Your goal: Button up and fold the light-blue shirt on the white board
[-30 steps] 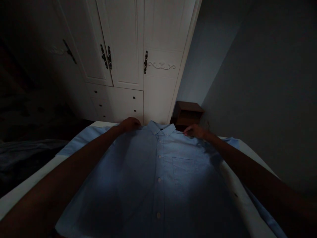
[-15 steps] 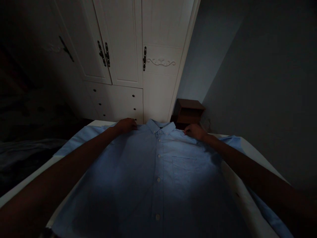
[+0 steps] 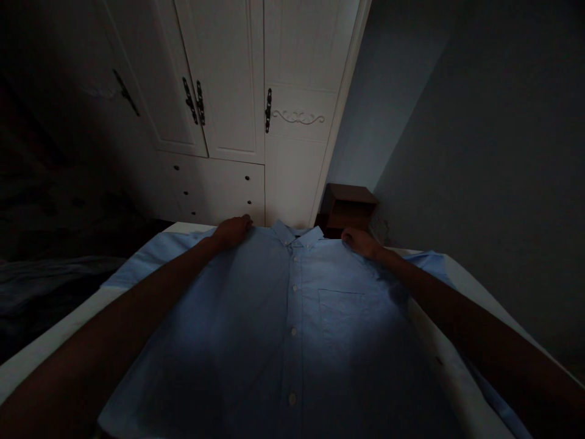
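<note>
A light blue button-up shirt [image 3: 260, 299] lies spread front side up, its collar [image 3: 298, 235] at the far edge and its row of buttons running toward me. My left hand [image 3: 233, 231] is closed on the shirt's shoulder to the left of the collar. On the other side, my right hand [image 3: 360, 241] is closed on the right shoulder seam, fingers pinched together. The sleeves reach out to both sides beneath my forearms. A chest pocket [image 3: 342, 311] shows on the right half. Shadow darkens the lower part of the shirt.
Under the shirt is a white table [image 3: 475, 286]. Beyond it stands a white wardrobe [image 3: 292, 177] with dark handles and drawers. A small brown cabinet [image 3: 351, 194] sits behind my right hand, by a grey wall. Dark cloth [image 3: 50, 280] lies at left.
Both hands stay at the shoulders, with small shifts of the fingers. The cloth around the right shoulder looks smoother and flatter. The camera view has shifted slightly.
</note>
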A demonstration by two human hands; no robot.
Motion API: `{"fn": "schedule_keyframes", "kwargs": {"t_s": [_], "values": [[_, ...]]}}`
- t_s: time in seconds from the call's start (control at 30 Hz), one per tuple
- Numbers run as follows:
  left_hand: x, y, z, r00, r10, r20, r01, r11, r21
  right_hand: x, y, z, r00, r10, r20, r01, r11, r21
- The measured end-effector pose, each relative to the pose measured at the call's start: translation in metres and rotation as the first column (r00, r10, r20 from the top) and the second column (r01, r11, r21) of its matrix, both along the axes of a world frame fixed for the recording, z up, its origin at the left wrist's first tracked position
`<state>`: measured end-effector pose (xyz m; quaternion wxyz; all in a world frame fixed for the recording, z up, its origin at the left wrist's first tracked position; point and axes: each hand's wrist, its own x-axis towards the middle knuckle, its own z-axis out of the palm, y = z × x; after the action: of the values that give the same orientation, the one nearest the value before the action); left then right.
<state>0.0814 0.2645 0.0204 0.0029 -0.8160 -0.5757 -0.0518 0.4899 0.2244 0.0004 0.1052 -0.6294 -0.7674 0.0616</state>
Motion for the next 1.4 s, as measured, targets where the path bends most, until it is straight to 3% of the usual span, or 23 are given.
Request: {"fn": "schedule_keyframes", "kwargs": {"t_s": [0.1,0.3,0.5,0.63,0.77,0.9,1.0,1.13,1.3,1.4], "values": [[-0.002,0.007,-0.001,0.998,-0.045,0.035,0.046,0.998,-0.034,0.005,0.004,0.003,0.999,0.026,-0.033,-0.027,0.999,-0.031],[-0.018,0.026,0.004,0.962,-0.272,-0.04,0.265,0.956,-0.129,0.014,0.004,0.008,0.982,0.132,-0.134,-0.156,0.97,-0.184],[-0.027,0.027,0.009,0.931,-0.342,-0.131,0.319,0.933,-0.169,0.004,-0.006,0.012,0.962,0.255,0.095,-0.245,0.963,-0.111],[-0.022,0.021,0.005,0.938,-0.274,-0.212,0.255,0.96,-0.115,-0.011,-0.016,0.015,0.911,0.242,0.333,-0.235,0.97,-0.062],[-0.022,0.017,0.001,0.979,-0.159,-0.129,0.154,0.987,-0.043,-0.018,-0.021,0.016,0.893,0.166,0.418,-0.169,0.985,-0.031],[-0.03,0.022,-0.002,0.997,-0.044,0.062,0.044,0.999,0.0,-0.004,-0.011,0.011,0.979,0.033,0.201,-0.042,0.998,0.042],[-0.031,0.029,-0.007,0.991,-0.002,0.137,0.004,1.0,-0.017,0.009,0.006,0.003,0.998,-0.049,0.03,0.05,0.998,-0.035],[-0.026,0.031,-0.011,0.993,0.025,0.115,-0.019,0.998,-0.052,0.015,0.021,-0.006,1.0,-0.026,-0.012,0.025,0.993,-0.119],[-0.033,0.027,-0.004,0.997,0.075,0.009,-0.074,0.992,-0.099,0.02,0.019,-0.009,0.997,0.049,-0.053,-0.053,0.996,-0.072],[-0.048,0.027,0.0,0.997,0.061,0.047,-0.053,0.987,-0.153,0.024,0.013,-0.008,0.992,0.07,-0.104,-0.075,0.996,-0.045]]}}
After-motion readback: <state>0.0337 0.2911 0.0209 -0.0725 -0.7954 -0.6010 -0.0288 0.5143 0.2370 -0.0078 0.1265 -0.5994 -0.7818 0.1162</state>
